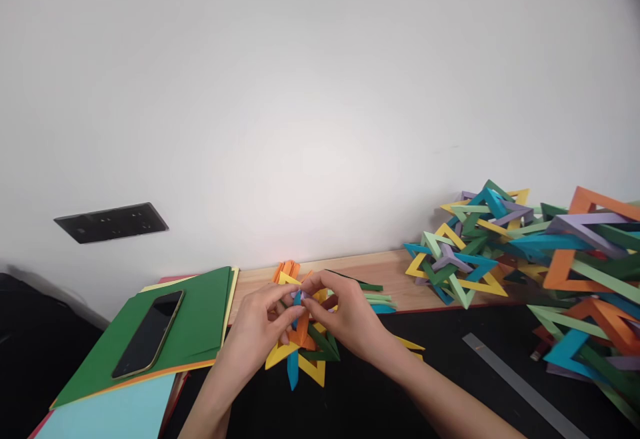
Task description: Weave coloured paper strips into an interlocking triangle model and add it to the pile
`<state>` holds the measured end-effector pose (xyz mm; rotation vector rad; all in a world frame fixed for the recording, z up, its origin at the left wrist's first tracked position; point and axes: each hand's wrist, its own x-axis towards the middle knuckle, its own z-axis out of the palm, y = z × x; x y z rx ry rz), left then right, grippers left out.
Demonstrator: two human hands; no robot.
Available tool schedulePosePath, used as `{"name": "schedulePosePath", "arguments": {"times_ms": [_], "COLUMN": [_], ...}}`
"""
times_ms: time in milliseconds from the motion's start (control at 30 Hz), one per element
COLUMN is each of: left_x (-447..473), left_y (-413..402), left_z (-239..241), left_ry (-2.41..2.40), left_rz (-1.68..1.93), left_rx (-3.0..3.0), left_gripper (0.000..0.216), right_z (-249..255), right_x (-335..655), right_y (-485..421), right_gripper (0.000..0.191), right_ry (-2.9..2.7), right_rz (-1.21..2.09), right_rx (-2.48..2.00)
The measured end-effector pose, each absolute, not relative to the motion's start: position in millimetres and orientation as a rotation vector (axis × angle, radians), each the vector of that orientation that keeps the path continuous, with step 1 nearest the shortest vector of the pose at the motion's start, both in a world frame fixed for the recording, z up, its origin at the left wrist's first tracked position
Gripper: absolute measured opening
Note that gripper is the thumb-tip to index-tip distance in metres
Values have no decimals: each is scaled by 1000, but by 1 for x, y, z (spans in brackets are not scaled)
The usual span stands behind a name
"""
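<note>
Both my hands meet over a paper star model (305, 352) made of interlocked yellow, orange, blue and dark green folded strips. My left hand (263, 329) pinches it from the left, fingers closed on its top. My right hand (345, 315) pinches the same top part from the right, fingertips touching a small purple and blue piece. The model rests on the black mat (450, 385) at the desk's front.
A stack of coloured paper sheets (200, 322) with a phone (150, 332) on top lies at the left. Finished paper stars (460, 252) and larger ones (590, 279) pile up at the right. Loose folded strips (377, 295) lie behind the hands. A metal ruler (520, 385) lies at right front. A wall socket (111, 221) is at the left.
</note>
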<state>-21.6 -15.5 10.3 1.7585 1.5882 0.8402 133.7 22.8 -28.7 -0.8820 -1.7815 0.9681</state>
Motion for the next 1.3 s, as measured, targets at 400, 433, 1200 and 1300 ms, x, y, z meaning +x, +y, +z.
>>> {"name": "schedulePosePath", "arguments": {"times_ms": [400,433,1200,1300], "left_x": [-21,-21,-14,-14], "left_y": [-14,-14,-8,-8], "left_z": [11,10,11,10], "left_ry": [1597,1594,1528,1520], "left_rz": [819,825,969,976], "left_rx": [1680,1675,1438,1445], "left_gripper": [29,28,12,10], "right_z": [-24,-23,-16,-17], "right_x": [138,139,144,141], "right_y": [23,23,28,26], "right_gripper": [10,10,8,9], "right_ry": [-1730,-1730,-1680,-1668], "right_rz": [1152,1163,1363,1309], "right_rx": [-906,-902,-876,-907]}}
